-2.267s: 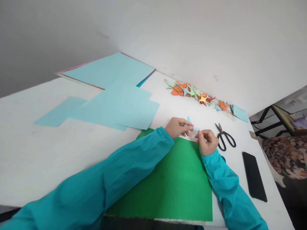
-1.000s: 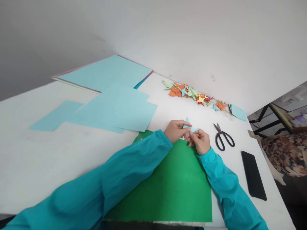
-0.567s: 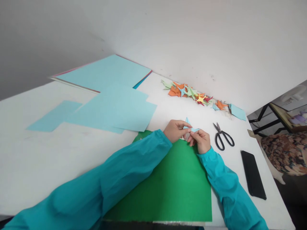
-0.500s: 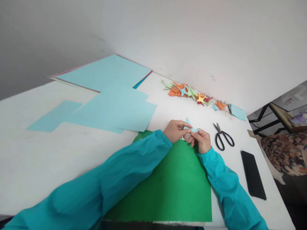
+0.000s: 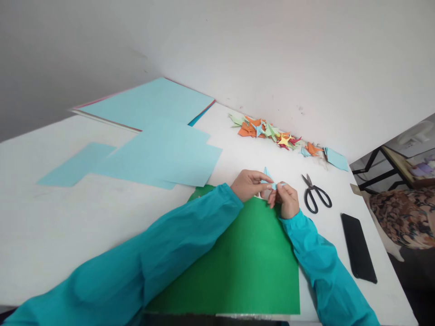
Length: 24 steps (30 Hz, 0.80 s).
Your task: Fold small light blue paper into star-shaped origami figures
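Note:
A small folded piece of light blue paper (image 5: 274,186) is held between both hands above the far edge of the green sheet (image 5: 244,262). My left hand (image 5: 250,184) pinches its left side, and a pointed blue tip rises behind those fingers. On the other side, my right hand (image 5: 285,199) grips the paper between thumb and forefinger. Part of the folded paper is hidden by the fingers. Black-handled scissors (image 5: 315,192) lie with blades parted, to the right of my right hand.
Folded paper figures (image 5: 268,131) in orange, green, yellow, red and blue lie along the wall. Small blue squares (image 5: 336,159) sit at their right end. Large light blue sheets (image 5: 163,154) spread at left. A black flat object (image 5: 359,247) rests near the right table edge.
My right thumb and forefinger have shifted slightly on the folded paper, showing more of its middle between the hands. My left hand has hardly moved.

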Each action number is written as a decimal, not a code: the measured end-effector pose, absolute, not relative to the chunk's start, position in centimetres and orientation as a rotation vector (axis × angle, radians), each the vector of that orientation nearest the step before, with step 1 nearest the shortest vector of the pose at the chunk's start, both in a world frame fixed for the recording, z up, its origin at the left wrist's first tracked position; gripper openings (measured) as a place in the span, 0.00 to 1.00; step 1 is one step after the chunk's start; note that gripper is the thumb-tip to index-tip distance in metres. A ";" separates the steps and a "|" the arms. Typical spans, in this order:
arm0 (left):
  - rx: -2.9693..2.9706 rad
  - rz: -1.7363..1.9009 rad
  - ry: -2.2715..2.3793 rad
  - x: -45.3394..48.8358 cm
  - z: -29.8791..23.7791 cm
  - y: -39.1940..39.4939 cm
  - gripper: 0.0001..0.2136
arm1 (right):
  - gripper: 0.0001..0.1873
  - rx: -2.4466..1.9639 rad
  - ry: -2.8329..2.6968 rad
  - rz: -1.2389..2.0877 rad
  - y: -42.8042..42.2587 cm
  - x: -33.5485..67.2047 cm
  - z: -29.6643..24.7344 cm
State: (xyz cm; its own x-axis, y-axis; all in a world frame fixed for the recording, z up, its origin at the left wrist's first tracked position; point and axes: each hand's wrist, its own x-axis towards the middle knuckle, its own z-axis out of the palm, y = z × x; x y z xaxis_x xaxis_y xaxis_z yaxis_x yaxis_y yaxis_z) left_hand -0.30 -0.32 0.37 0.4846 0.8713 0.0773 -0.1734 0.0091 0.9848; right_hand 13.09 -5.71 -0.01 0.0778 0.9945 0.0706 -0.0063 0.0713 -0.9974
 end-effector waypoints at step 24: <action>1.417 0.978 0.792 0.0 0.2 -0.7 0.08 | 0.23 -1.267 -1.204 1.023 -5.5 13.3 -0.3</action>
